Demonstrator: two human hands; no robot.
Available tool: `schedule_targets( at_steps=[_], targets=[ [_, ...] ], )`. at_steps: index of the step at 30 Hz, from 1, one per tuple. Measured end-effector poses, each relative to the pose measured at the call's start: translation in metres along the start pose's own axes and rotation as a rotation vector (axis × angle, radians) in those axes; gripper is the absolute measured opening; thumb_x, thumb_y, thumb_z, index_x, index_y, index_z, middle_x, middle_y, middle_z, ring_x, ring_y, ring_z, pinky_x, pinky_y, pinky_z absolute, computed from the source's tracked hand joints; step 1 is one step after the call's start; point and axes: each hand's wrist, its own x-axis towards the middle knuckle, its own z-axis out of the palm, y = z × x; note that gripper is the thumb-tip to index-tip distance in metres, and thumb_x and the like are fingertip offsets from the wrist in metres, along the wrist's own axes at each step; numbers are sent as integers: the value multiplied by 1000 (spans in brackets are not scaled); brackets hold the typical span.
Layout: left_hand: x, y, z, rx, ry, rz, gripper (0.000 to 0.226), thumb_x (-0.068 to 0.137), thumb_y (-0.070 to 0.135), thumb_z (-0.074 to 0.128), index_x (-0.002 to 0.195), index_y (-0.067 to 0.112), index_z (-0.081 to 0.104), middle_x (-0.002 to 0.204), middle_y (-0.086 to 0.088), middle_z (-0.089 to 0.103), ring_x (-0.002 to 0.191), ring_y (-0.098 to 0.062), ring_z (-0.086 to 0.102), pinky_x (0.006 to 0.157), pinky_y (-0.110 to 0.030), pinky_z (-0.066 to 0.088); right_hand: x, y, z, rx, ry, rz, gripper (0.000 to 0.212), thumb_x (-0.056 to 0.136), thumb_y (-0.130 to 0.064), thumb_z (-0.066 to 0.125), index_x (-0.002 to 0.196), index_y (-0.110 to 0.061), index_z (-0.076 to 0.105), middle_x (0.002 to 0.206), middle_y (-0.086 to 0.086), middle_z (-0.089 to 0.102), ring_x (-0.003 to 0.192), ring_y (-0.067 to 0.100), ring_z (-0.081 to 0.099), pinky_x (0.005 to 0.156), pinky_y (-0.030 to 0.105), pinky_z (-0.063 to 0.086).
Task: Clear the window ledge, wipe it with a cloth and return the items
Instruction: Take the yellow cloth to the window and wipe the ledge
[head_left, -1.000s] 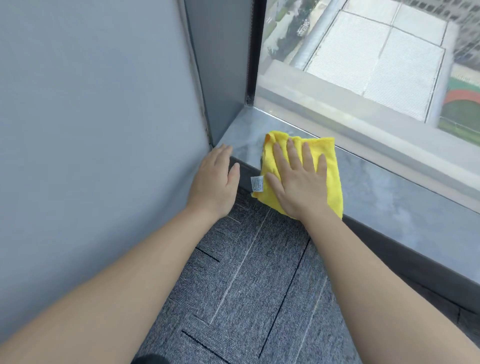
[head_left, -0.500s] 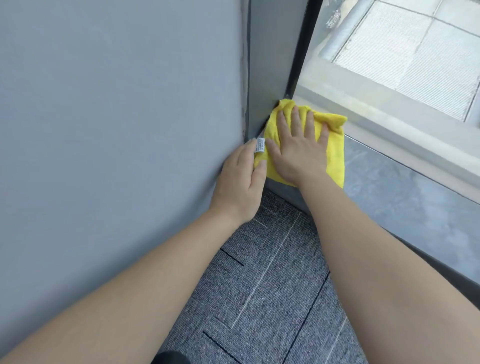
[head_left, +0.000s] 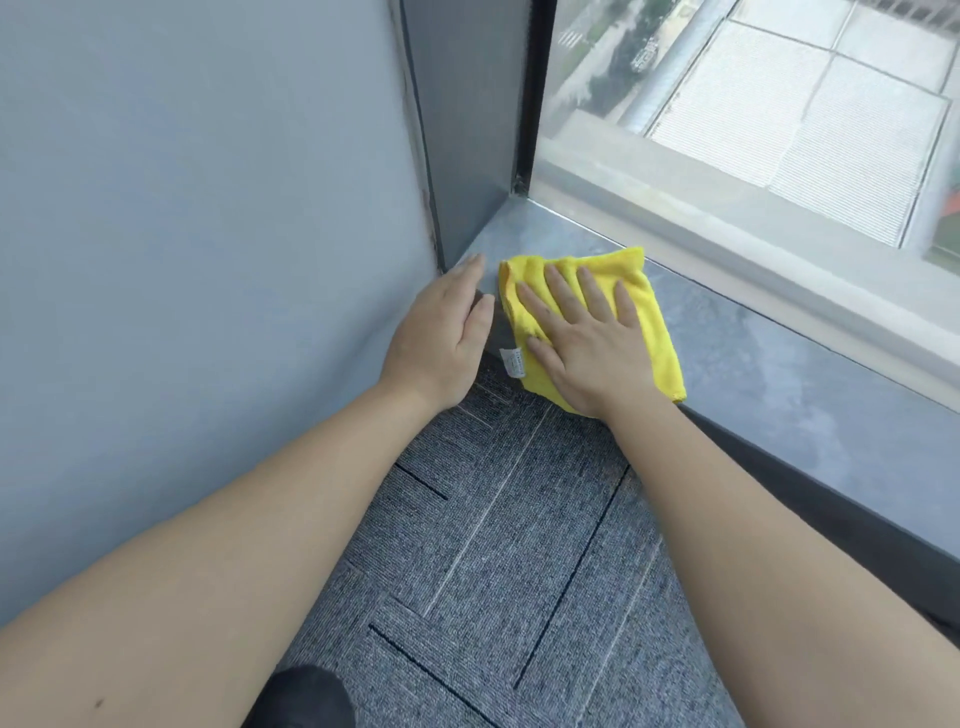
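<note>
A folded yellow cloth with a small white tag lies flat on the grey stone window ledge, near its left end. My right hand presses down on the cloth with the fingers spread and the palm flat. My left hand rests flat on the ledge's front edge right beside the cloth, against the wall, holding nothing. No other items stand on the visible part of the ledge.
A pale grey wall closes the left side and meets a dark window reveal at the ledge's end. The window glass runs along the back. Grey carpet tiles cover the floor below.
My right hand has drawn the cloth back out of the far corner toward the ledge's front edge. My left hand stays at the front corner, now a little apart from the cloth.
</note>
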Motion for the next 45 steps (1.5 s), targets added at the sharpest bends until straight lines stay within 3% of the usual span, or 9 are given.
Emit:
schedule_targets(
  at_steps=[12,15,21,24,28,31,39,42,45],
  targets=[
    [12,-6,2,-16,16,-13,55,82,28,25,130,5,40,145,-13,38,135,-21,32,103,-12,14,31,-10,-4,216,26,528,59,93,-53,16,146,-34,-2,158,-2,-12,143,36,-18,108,64,-13],
    [14,-8,0,-17,19,-19,56,82,28,25,131,5,39,145,-13,36,136,-20,32,106,-16,16,41,-19,-4,179,48,460,57,93,-54,16,145,-37,1,159,-1,-11,143,38,-17,108,65,-12],
    [24,0,8,-12,4,-7,56,82,29,24,129,4,41,144,-15,38,135,-22,33,109,-22,17,12,5,-5,27,33,94,50,95,-48,16,143,-42,3,159,-6,-4,146,25,-9,115,52,-6],
    [29,6,22,13,-40,30,56,83,30,23,129,4,42,143,-17,39,136,-24,32,111,-26,16,-14,24,-1,26,30,81,51,95,-47,18,144,-41,5,159,-6,-1,147,21,-6,117,47,-5],
    [32,12,40,131,-103,127,67,80,45,16,128,8,44,143,-15,41,135,-27,32,112,-32,16,-44,50,4,47,39,274,56,93,-53,17,145,-38,2,159,-6,-1,147,22,-6,117,48,-5],
    [33,14,49,258,-173,154,59,81,40,21,131,16,41,147,-8,36,139,-26,22,114,-39,6,-51,55,6,110,43,513,63,90,-58,22,145,-37,0,159,-6,-5,146,27,-10,113,57,-9],
    [34,3,52,365,-202,247,73,73,51,6,132,24,40,149,-3,34,140,-27,19,114,-43,4,-1,27,-1,312,94,944,68,90,-58,20,147,-26,1,158,6,-11,141,43,-18,102,73,-10],
    [34,2,51,328,-202,256,75,73,51,5,131,22,41,148,-4,35,140,-27,20,114,-43,5,8,16,0,280,103,892,66,91,-54,20,147,-24,1,158,8,-11,141,43,-17,103,72,-9],
    [35,7,49,215,-189,205,73,75,51,8,131,18,41,146,-6,39,139,-27,22,114,-43,6,-5,16,2,185,85,658,58,93,-51,17,146,-33,0,159,2,-9,143,38,-15,105,69,-10]
  ],
)
